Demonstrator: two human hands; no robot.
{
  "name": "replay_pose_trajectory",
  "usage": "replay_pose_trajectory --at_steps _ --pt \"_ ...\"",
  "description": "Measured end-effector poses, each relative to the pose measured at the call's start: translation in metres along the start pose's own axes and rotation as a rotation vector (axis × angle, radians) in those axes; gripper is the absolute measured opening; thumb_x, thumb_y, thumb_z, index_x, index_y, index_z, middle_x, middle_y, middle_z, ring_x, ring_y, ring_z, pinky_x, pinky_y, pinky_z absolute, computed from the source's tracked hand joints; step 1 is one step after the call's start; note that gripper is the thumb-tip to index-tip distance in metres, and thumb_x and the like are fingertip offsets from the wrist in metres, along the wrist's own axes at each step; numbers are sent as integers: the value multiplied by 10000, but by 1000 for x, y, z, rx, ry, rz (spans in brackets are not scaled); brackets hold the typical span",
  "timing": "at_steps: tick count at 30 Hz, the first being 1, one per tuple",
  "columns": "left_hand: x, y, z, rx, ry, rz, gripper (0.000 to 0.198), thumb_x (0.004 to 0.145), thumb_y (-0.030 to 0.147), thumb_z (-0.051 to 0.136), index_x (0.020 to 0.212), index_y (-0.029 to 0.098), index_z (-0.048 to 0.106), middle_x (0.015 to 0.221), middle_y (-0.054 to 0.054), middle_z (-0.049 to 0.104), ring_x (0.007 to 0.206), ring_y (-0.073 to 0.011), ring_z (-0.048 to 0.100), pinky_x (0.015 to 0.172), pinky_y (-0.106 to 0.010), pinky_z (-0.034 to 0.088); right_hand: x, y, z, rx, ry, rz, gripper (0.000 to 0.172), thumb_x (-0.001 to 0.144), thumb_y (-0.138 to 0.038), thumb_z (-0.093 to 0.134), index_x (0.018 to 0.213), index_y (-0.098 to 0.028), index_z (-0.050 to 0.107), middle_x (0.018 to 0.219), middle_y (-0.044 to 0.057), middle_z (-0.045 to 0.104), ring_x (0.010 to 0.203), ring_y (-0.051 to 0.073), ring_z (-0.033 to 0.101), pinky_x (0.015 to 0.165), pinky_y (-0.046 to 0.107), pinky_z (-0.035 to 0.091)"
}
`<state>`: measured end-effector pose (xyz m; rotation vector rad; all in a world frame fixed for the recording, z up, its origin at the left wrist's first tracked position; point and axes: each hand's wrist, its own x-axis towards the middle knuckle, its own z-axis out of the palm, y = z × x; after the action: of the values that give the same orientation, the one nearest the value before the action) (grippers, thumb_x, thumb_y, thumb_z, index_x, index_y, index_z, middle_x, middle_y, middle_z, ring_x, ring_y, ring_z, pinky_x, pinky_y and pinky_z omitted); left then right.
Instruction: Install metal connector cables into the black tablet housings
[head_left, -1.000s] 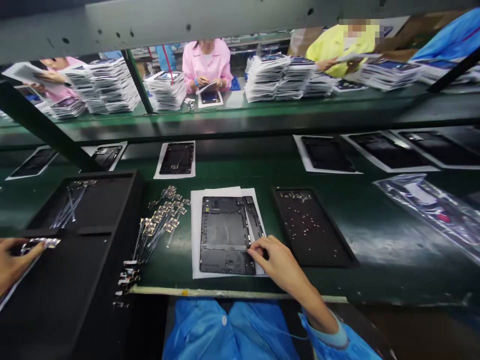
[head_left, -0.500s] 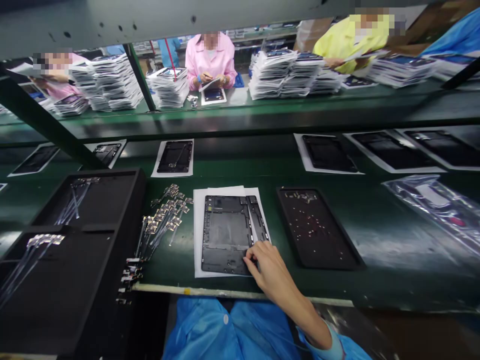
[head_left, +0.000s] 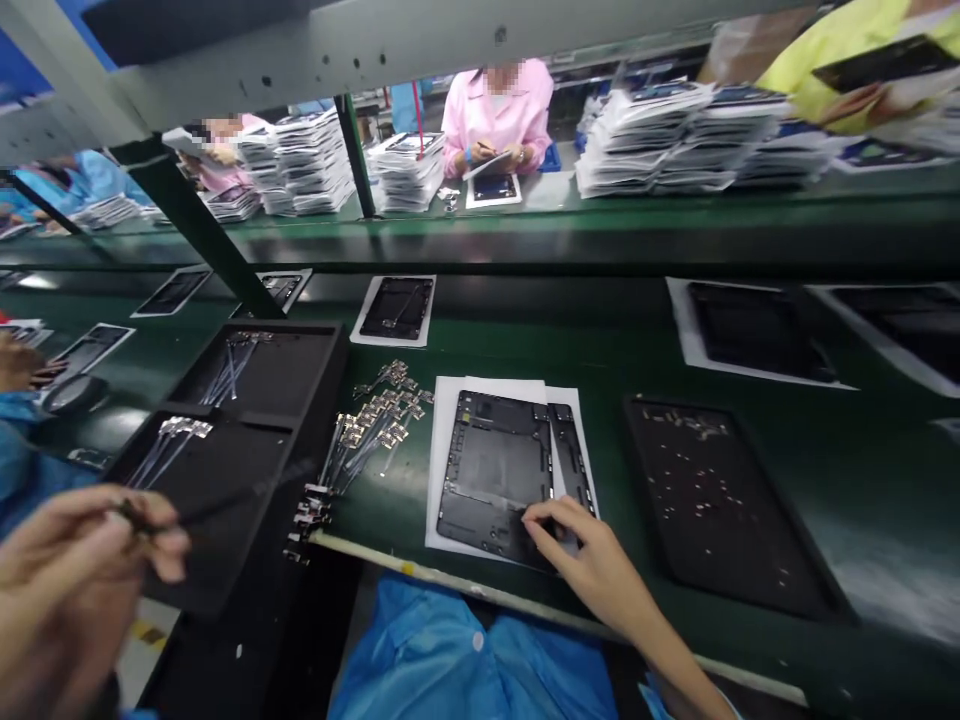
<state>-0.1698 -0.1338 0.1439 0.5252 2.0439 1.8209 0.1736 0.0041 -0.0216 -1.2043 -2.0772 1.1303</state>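
Observation:
At the lower left, close to the camera, my left hand (head_left: 97, 570) pinches a small circuit board (head_left: 135, 515). A dark, blurred strip like its ribbon cable trails to the right over the black divided tray (head_left: 247, 490). My right hand (head_left: 589, 550) rests at the lower right part of a black tablet back cover (head_left: 499, 470), thumb and forefinger closed together. Whether anything tiny is between those fingertips is hidden. The cover lies on white paper sheets (head_left: 442, 500), with a second black cover (head_left: 570, 440) partly under it.
Several loose boards with ribbon cables (head_left: 382, 415) lie left of the covers. A shallow black tray (head_left: 720, 510) with tiny parts sits at right. More covers on paper, such as one cover (head_left: 396, 308), lie behind. A co-worker's hand (head_left: 22, 360) is at far left; people sit opposite.
My left hand has come into view at the lower left with the small board. The view has turned left. My right hand stays at the cover's lower right part.

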Motion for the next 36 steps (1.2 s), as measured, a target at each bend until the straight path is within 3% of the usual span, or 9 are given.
replay_pose_trajectory --at_steps 3,5,9,12,16,22,26,36 --pt "-43 -30 40 -104 -283 -112 126 562 225 757 649 262 675 675 7 644 484 -176 599 449 -334 531 1 0 1 61 -1 24 229 892 -353 514 805 -204 664 759 53 648 704 199 586 685 327 469" --pt "-54 -57 78 -223 -454 -247 140 603 275 789 672 237 673 689 -7 646 519 -154 609 550 -320 561 1 0 1 109 2 33 233 895 -354 518 800 -198 662 746 47 659 709 198 602 693 328 468" --pt "-58 -103 154 -405 -590 -448 290 628 262 800 870 202 651 727 -12 665 606 -116 602 531 -204 483 -1 4 3 206 52 43 213 891 -326 536 772 -190 650 698 34 663 705 185 604 712 320 470" --pt "-65 -119 186 -425 -680 -510 320 635 227 796 880 196 594 754 0 668 599 -95 588 562 -194 471 -2 8 4 248 90 71 174 871 -289 562 767 -184 655 675 22 645 699 173 589 713 312 470" --pt "-81 -127 197 -333 -807 -500 295 642 209 792 810 197 550 776 3 659 653 -112 605 624 -216 485 -2 10 6 274 113 91 142 852 -245 577 765 -178 666 694 20 627 707 162 572 715 301 462" --pt "-94 -140 201 -99 -825 -455 276 637 259 792 849 171 639 751 -23 663 613 -111 579 543 -204 449 -2 9 5 281 100 74 119 842 -214 591 783 -189 691 731 27 651 721 161 564 678 285 451" --pt "-98 -144 204 -103 -872 -488 267 597 268 806 726 169 595 732 -37 664 621 -150 629 504 -227 478 -1 7 5 245 109 57 121 835 -192 594 759 -196 689 705 19 660 707 164 553 675 293 435" --pt "-95 -148 200 -46 -905 -516 296 614 290 787 707 174 532 575 -40 660 545 -182 652 441 -233 486 1 3 12 115 111 -10 146 854 -169 581 737 -203 661 652 -6 612 671 158 535 735 321 399"
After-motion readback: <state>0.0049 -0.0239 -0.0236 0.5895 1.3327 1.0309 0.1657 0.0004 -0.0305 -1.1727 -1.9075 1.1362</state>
